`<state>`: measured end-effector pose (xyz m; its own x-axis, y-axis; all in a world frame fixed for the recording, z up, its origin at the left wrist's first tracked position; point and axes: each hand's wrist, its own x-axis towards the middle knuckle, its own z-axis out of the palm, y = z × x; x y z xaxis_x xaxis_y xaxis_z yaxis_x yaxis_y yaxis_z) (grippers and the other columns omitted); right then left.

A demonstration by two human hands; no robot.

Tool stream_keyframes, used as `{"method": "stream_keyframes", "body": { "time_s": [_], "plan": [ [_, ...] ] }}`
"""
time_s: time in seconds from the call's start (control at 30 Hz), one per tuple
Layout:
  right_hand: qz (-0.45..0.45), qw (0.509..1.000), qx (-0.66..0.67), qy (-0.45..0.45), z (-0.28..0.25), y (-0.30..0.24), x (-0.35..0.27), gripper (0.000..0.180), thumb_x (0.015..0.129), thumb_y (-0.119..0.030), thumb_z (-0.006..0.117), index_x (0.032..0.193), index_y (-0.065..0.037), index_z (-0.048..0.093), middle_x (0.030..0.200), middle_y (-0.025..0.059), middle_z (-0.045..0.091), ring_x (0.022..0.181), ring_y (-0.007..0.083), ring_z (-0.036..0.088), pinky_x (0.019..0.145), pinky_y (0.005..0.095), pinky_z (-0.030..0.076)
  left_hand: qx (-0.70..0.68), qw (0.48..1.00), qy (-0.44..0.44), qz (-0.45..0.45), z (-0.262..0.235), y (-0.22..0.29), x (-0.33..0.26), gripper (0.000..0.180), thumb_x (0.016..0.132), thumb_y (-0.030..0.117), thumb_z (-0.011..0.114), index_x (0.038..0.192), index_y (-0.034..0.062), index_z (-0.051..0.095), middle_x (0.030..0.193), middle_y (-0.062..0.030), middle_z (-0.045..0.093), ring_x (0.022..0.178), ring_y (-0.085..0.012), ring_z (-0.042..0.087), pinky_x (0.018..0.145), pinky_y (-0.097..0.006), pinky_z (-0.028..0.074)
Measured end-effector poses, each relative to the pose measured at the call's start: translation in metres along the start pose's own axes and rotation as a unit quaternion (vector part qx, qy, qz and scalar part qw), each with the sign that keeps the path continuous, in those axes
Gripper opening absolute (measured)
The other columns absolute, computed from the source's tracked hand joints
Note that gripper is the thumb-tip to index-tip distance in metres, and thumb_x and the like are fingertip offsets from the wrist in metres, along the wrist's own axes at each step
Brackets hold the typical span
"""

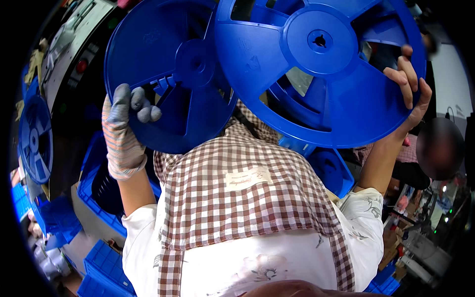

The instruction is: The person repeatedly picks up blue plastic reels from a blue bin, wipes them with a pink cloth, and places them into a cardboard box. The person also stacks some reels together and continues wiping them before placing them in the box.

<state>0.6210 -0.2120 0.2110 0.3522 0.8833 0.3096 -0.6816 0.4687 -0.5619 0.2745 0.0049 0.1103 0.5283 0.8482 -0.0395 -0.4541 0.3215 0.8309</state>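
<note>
Two large blue plastic reels with cut-out windows are held up side by side in front of my checked apron. My left hand [121, 128], in a striped glove with grey fingertips, grips the rim of the left reel [143, 49], its fingers curled through a window. The right reel [321, 34] sits nearer the camera and overlaps the left one's edge. Bare, my right hand [410, 91] holds its right rim, with fingers showing through a window. More blue plastic appears through the right reel's lower opening; I cannot tell whether it belongs to the same reel.
Another blue reel [35, 138] stands at the far left. Blue crates [106, 267] are at the lower left. A machine with a red button [82, 66] is at the upper left. A person [438, 148] is at the right, near a cluttered bench [420, 242].
</note>
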Motion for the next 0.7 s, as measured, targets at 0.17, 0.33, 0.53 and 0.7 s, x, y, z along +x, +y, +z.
{"method": "stream_keyframes", "body": {
  "time_s": [0.17, 0.33, 0.53, 0.7],
  "plan": [
    [-0.006, 0.999, 0.051, 0.005, -0.013, 0.002, -0.002, 0.052, 0.085, -0.013, 0.054, 0.125, 0.006, 0.028, 0.065, -0.0019, 0.04, 0.045, 0.0078, 0.047, 0.083, 0.0335, 0.045, -0.034, 0.999, 0.003, 0.012, -0.02, 0.002, -0.001, 0.018, 0.088, 0.023, 0.066, 0.087, 0.0135, 0.05, 0.074, -0.0007, 0.045, 0.06, -0.0104, 0.05, 0.058, -0.03, 0.049],
    [-0.063, 0.997, 0.048, 0.016, -0.01, 0.026, -0.007, 0.053, 0.082, -0.012, 0.055, 0.124, 0.006, 0.029, 0.066, -0.0007, 0.04, 0.046, 0.0085, 0.047, 0.082, 0.0335, 0.044, -0.039, 0.999, 0.0, 0.015, -0.036, 0.003, -0.002, 0.026, 0.083, 0.026, 0.071, 0.082, 0.0154, 0.047, 0.077, 0.001, 0.043, 0.063, -0.0092, 0.048, 0.06, -0.028, 0.047],
    [-0.073, 0.99, 0.122, 0.0, -0.023, 0.045, -0.023, 0.049, 0.081, -0.011, 0.053, 0.122, 0.004, 0.032, 0.067, -0.001, 0.04, 0.047, 0.0099, 0.045, 0.083, 0.0334, 0.044, 0.068, 0.997, 0.042, -0.003, -0.01, -0.017, 0.003, 0.015, 0.091, 0.018, 0.06, 0.086, 0.0089, 0.049, 0.074, -0.0013, 0.049, 0.059, -0.0097, 0.053, 0.055, -0.024, 0.05],
    [-0.091, 0.988, 0.123, 0.031, -0.016, 0.062, -0.033, 0.048, 0.081, -0.01, 0.055, 0.122, 0.002, 0.033, 0.06, -0.003, 0.037, 0.049, 0.009, 0.046, 0.077, 0.0312, 0.047, 0.128, 0.991, 0.022, -0.038, 0.002, -0.031, 0.019, 0.017, 0.088, 0.013, 0.062, 0.094, 0.0035, 0.049, 0.074, -0.0025, 0.054, 0.06, -0.0099, 0.059, 0.057, -0.023, 0.053]
  ]
}}
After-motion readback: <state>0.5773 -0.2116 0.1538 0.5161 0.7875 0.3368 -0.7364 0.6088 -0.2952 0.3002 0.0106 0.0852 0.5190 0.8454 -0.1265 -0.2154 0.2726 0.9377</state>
